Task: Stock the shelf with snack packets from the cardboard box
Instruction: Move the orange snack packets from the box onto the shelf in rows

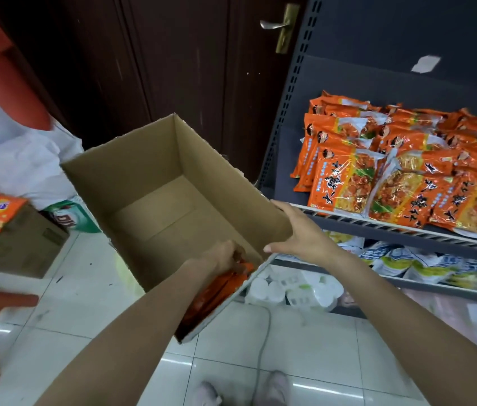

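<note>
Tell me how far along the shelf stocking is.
Mostly done: the shelf already carries many orange snack packets, and most of the cardboard box floor is bare. In hand: the left hand reaches onto the last few packets in the box while the right hand steadies its rim. Left: shelving those.

Dim room; floor tiles (304,373) glare; blurred, warped edges.
</note>
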The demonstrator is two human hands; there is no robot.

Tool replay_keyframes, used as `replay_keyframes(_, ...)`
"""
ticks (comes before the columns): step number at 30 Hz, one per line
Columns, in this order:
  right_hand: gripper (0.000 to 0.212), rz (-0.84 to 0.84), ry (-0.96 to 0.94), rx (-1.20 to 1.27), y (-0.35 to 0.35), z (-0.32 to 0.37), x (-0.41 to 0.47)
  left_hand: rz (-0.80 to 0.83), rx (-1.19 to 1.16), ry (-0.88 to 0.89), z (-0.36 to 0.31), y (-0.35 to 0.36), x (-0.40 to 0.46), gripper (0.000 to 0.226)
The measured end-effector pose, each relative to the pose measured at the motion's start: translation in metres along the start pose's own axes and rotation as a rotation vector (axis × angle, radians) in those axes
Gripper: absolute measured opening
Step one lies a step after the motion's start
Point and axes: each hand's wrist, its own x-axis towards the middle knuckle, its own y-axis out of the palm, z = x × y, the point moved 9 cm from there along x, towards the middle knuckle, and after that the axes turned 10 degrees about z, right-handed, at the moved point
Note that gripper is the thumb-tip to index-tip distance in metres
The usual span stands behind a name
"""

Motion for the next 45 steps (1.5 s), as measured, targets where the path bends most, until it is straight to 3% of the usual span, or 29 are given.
replay_keyframes(3,0.095,0.01,0.011,0.0,0.001,-0.005,-0.002,-0.081,0.032,-0.001,-0.001,-0.008,-0.003,0.019)
replay_keyframes(13,0.088,-0.036,0.038,-0.09,0.0,0.008,0.005,-0.483,-0.114,0.097,0.006,-0.089,-0.077,0.019)
replay_keyframes(20,0.074,-0.189,-0.168,-0.19,-0.026,0.091,-0.003,-0.772,-0.078,0.28,-0.027,-0.158,-0.156,0.014)
replay_keyframes(26,0.091,-0.172,-0.324,-0.25,-0.05,0.155,-0.013,-0.786,-0.052,0.511,-0.084,-0.194,-0.209,0.018)
replay_keyframes(33,0.06,-0.4,-0.238,-0.278,-0.119,0.128,-0.045,-0.68,-0.04,0.687,-0.166,-0.2,-0.195,0.018)
replay_keyframes(38,0.063,-0.591,-0.099,-0.401,-0.167,0.081,-0.078,-0.622,-0.116,0.657,-0.22,-0.193,-0.148,0.034)
replay_keyframes(42,0.066,-0.617,0.03,-0.506,-0.202,0.04,-0.086,-0.645,0.071,0.596,-0.257,-0.189,-0.105,0.019)
replay_keyframes(45,0.066,-0.588,0.06,-0.565,-0.215,0.015,-0.08,-0.623,0.086,0.522,-0.26,-0.181,-0.062,0.013)
